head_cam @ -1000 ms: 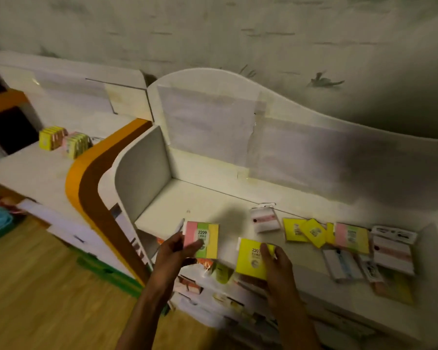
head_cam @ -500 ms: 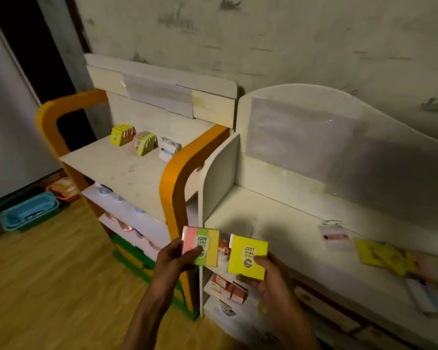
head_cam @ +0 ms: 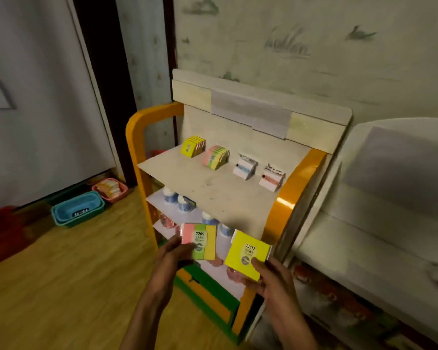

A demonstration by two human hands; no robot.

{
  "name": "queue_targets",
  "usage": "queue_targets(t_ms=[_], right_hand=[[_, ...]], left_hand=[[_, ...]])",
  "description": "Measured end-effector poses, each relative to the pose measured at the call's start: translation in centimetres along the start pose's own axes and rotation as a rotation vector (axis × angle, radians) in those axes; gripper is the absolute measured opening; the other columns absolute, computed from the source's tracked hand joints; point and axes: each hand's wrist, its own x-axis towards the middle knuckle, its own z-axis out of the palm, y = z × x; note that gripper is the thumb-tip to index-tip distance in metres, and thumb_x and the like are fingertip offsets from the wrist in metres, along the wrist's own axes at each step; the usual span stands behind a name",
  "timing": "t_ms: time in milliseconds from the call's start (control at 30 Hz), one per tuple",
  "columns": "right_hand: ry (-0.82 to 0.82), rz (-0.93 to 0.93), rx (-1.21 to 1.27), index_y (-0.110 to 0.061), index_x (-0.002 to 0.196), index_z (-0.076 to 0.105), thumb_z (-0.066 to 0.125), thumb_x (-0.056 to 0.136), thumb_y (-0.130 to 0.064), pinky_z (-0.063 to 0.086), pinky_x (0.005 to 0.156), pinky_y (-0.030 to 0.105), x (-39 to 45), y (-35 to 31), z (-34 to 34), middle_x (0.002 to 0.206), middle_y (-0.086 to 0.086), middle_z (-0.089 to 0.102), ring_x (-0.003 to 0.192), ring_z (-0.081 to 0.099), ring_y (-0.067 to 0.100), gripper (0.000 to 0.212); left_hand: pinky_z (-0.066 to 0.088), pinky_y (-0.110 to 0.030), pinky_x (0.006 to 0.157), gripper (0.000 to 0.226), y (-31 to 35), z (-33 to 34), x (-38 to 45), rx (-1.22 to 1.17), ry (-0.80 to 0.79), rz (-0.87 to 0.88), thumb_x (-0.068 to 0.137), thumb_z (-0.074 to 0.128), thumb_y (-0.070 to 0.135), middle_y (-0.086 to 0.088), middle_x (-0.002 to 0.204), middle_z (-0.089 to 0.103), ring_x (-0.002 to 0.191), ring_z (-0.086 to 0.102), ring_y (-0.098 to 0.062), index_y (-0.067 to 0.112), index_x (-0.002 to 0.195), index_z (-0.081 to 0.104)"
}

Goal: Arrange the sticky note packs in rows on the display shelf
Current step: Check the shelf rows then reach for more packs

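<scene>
yellow pack (head_cam: 247,254), pink-green-yellow striped pack (head_cam: 200,240), orange-framed shelf (head_cam: 292,195)

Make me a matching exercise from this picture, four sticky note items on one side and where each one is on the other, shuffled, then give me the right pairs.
Things
1. plain yellow pack
2. pink, green and yellow striped pack
3. yellow row
4. striped row

Places
A. on the top shelf, second group from the left
B. held in the left hand
C. on the top shelf, nearest the left end
D. held in the right hand

Pairs: 1-D, 2-B, 3-C, 4-A
</scene>
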Motion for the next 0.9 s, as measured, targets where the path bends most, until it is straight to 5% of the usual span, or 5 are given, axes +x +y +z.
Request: queue_targets(t_ms=[133, 300, 433, 567, 900], right_hand=[[-0.033, -0.041, -0.059, -0.009, 0.112, 0.069, 0.067, 0.089, -0.012, 0.057, 0.086, 0.053, 1.3, 0.6, 4.5, 0.107, 0.011, 0.074, 0.1, 0.07, 0.034, 0.023], [0.021, -0.067, -0.058, -0.005, 0.106, 0.067, 0.067, 0.089, -0.009, 0.057, 0.072, 0.04, 5.9, 1.4, 8.3, 0.099, 0.011, 0.075, 0.088, 0.073, 0.027, 0.018], [0.062, -0.076, -0.044, -0.009, 0.107, 0.068, 0.068, 0.088, -0.013, 0.055, 0.073, 0.037, 12.0, 2.3, 11.0, 0.102, 0.012, 0.074, 0.094, 0.071, 0.027, 0.019], [0.079, -0.09, 0.002, -0.002, 0.109, 0.066, 0.063, 0.09, -0.006, 0.058, 0.067, 0.03, 19.2, 2.1, 13.7, 0.105, 0.019, 0.072, 0.09, 0.07, 0.027, 0.019], [0.166, -0.146, 0.014, -0.006, 0.106, 0.068, 0.062, 0.091, -0.002, 0.059, 0.073, 0.033, 32.3, -2.0, 18.8, 0.098, 0.01, 0.074, 0.092, 0.071, 0.025, 0.017]], left_hand=[[0.051, -0.031, 0.076, 0.02, 1.3, -4.0, 3.0, 0.009, 0.018, 0.008, 0.093, 0.058, 0.015, -0.004, 0.102, 0.075, 0.091, 0.071, -0.019, 0.016, 0.111, 0.066], [0.054, -0.049, 0.09, 0.022, 1.8, -7.5, 9.3, 0.012, 0.089, 0.003, 0.092, 0.063, 0.013, -0.005, 0.103, 0.075, 0.097, 0.07, -0.029, 0.011, 0.114, 0.064], [0.056, -0.039, 0.073, 0.02, 2.5, -8.4, 15.7, 0.028, 0.133, -0.018, 0.085, 0.069, 0.006, -0.008, 0.1, 0.075, 0.09, 0.071, -0.026, 0.008, 0.105, 0.066], [0.059, -0.05, 0.08, 0.026, 3.8, -8.6, 22.9, 0.074, 0.121, -0.047, 0.082, 0.073, 0.01, -0.009, 0.103, 0.073, 0.09, 0.071, -0.031, 0.012, 0.107, 0.065], [0.046, -0.023, 0.064, 0.017, 8.0, -8.5, 39.6, 0.236, 0.006, -0.02, 0.084, 0.066, 0.002, -0.005, 0.095, 0.073, 0.084, 0.067, -0.017, 0.009, 0.099, 0.066]])
